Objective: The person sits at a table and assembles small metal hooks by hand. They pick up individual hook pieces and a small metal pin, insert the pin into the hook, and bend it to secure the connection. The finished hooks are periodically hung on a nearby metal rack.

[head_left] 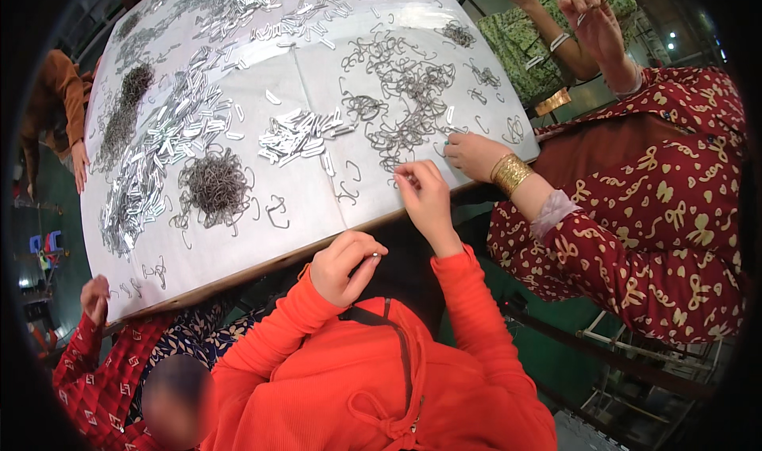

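My left hand [344, 268] is closed in a pinch just off the table's near edge. A small pale piece [375, 254] shows at its fingertips, too small to name. My right hand [427, 201] is over the near edge with thumb and fingers curled together beside loose bent wire hooks [413, 94]; whatever they pinch, if anything, I cannot make out. Between and beyond my hands lies a small heap of white strip-like pieces [295, 138]. Left of it sits a dense mound of dark wire hooks [216, 188]. A few single hooks [347, 183] lie close to my hands.
A white-covered table [309, 225] spreads ahead, with more white pieces [171, 145] and a dark hook pile [123, 114] at left. At right, a co-worker's hand with a gold bracelet [512, 173] reaches in close to mine. Other people's hands are at the left edge and far right.
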The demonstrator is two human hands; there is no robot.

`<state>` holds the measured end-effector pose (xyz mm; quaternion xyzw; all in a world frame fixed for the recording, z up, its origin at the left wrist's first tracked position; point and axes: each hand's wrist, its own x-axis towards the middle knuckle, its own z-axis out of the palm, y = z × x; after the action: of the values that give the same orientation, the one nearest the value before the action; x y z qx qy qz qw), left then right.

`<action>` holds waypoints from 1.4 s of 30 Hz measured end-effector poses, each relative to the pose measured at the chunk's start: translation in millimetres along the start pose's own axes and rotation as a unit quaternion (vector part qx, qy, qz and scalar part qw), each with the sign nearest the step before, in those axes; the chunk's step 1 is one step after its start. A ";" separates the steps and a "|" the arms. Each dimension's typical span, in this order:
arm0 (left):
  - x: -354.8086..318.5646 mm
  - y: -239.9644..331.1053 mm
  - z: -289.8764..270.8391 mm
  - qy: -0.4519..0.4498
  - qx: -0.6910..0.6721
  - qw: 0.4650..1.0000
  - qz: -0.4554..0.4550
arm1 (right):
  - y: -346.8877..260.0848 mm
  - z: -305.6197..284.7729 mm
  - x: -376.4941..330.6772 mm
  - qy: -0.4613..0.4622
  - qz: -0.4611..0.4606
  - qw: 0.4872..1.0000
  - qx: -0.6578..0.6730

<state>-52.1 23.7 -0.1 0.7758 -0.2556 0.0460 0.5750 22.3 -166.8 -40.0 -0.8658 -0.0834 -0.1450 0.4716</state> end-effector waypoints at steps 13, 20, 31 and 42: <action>3.0 1.5 0.4 -0.053 -0.024 0.998 -0.011 | 36.2 33.6 75.2 -0.037 0.021 0.975 -0.216; 8.0 1.9 3.6 -0.068 -0.048 0.996 -0.028 | 37.2 15.7 72.3 0.030 0.155 0.982 0.106; 20.0 2.0 6.0 0.014 -0.080 0.994 -0.068 | -40.4 -41.0 -14.2 -0.044 0.261 0.859 0.439; 14.8 2.8 14.2 0.024 -0.108 0.992 -0.059 | -71.0 -28.6 -70.1 -0.042 0.305 0.763 0.569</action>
<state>-43.8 5.1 3.0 0.7218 -0.1994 0.0027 0.6628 -68.8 -153.0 7.9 -0.4234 0.0986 0.1171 0.8929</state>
